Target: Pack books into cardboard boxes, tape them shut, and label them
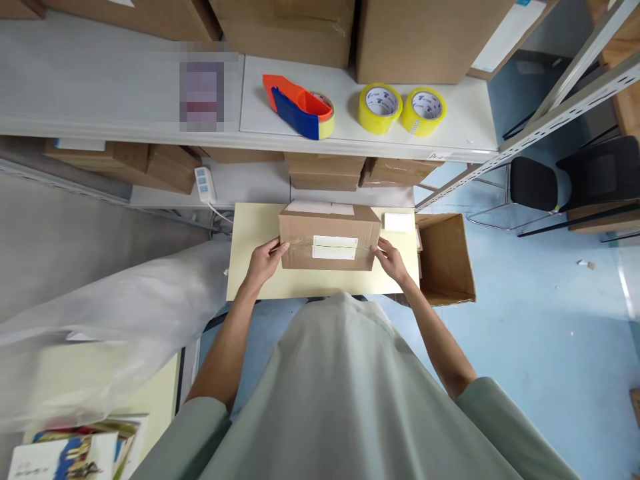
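Pale green shirt fills the bottom centre, closest of all, and just past it, mid-frame on the table, sits the cardboard box! Left hand grips its left end, right hand has the right end, so it's held from both sides. White label facing up front. Just right of the box, a white slip; past the table's right edge, an open carton. Up top, the shelf carries a tape dispenser and, right beside, two yellow tape rolls.
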`<state>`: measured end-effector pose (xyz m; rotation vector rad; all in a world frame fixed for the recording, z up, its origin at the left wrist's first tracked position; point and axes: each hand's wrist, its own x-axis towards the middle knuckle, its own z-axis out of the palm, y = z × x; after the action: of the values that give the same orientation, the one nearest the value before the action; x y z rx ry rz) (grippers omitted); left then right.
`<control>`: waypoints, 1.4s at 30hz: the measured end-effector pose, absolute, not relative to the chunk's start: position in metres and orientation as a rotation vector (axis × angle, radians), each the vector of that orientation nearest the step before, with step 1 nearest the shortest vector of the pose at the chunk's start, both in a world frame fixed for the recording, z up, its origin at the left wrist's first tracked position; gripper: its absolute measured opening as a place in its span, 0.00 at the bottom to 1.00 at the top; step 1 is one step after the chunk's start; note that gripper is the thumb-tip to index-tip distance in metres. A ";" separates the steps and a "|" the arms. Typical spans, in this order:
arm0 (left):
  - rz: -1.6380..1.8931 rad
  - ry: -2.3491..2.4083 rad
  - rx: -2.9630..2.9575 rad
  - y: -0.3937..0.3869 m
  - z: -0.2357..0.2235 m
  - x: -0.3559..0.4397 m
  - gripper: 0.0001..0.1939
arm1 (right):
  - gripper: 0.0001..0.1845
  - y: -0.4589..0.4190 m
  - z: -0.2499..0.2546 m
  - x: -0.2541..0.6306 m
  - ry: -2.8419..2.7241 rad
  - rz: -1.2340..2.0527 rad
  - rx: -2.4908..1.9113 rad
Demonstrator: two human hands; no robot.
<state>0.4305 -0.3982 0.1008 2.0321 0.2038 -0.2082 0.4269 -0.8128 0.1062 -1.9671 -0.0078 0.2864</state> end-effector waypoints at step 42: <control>-0.346 -0.014 2.032 -0.667 0.093 0.501 0.21 | 0.20 -0.954 -0.013 0.469 0.465 0.158 -1.995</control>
<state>0.5011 -0.6665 0.0927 2.0323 -0.0138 -0.3460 0.4694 -0.9538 -0.0133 -1.9949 0.4655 0.1583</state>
